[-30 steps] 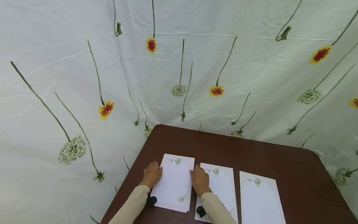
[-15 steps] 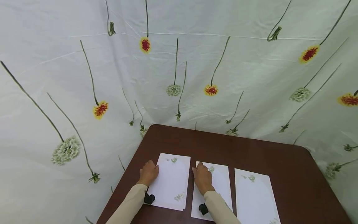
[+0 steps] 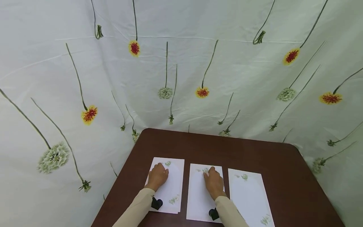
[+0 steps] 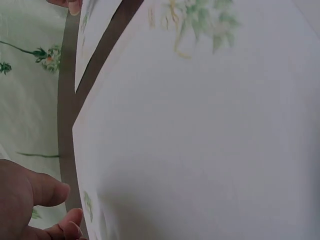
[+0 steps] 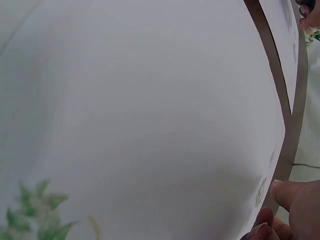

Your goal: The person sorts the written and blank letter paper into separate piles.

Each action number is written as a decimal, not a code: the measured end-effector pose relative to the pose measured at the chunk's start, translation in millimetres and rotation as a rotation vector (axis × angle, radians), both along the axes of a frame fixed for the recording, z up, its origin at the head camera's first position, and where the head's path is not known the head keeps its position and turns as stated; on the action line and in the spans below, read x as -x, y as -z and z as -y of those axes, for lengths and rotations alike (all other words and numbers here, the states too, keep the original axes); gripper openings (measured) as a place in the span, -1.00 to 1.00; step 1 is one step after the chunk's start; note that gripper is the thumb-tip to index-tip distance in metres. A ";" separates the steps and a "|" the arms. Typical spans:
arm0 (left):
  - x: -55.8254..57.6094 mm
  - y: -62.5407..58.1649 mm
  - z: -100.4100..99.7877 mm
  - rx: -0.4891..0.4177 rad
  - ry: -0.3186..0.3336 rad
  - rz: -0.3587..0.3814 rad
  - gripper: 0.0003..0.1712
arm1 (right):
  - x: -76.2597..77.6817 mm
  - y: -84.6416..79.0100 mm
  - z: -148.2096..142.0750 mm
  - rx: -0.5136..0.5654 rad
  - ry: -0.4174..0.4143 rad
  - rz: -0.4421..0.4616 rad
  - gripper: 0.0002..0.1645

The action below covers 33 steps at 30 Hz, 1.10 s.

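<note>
Three white sheets with pale green flower prints lie side by side on a dark brown table (image 3: 170, 138). Over the upper left part of the left paper stack (image 3: 174, 179) is my left hand (image 3: 158, 176), fingers bent loosely. My right hand (image 3: 214, 183) is over the upper right part of the middle sheet (image 3: 197, 195). In the left wrist view, a gap shows between the thumb (image 4: 52, 190) and fingers, with nothing held. The right wrist view likewise shows the right thumb (image 5: 285, 192) apart from the fingers near the paper's edge.
To the right lies the third sheet (image 3: 249, 195), beside my right sleeve (image 3: 231, 211). A white flower-printed cloth (image 3: 244, 69) hangs behind and left of the table. Black wrist devices sit at the left cuff (image 3: 146, 194) and the right cuff.
My left hand has shifted from the left stack's outer edge onto its top. My right hand has left that stack's right edge and moved right over the middle sheet. The head view has turned right.
</note>
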<state>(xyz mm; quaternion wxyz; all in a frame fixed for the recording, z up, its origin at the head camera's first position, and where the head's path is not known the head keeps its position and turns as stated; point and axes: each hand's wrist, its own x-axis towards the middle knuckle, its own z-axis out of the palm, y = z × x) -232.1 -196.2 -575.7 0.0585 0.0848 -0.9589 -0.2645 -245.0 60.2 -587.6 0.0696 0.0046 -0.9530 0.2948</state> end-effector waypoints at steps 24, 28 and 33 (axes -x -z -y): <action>-7.6 9.5 -97.5 0.063 0.148 0.020 -0.63 | -16.9 5.7 -51.5 -0.004 0.108 0.093 -0.53; -5.5 9.5 -109.4 0.094 0.120 0.040 -0.53 | -18.0 6.6 -53.1 -0.031 0.133 0.081 -0.49; -3.3 10.7 -120.5 0.094 0.112 0.057 -0.46 | -19.1 6.5 -55.8 -0.010 0.189 0.084 -0.50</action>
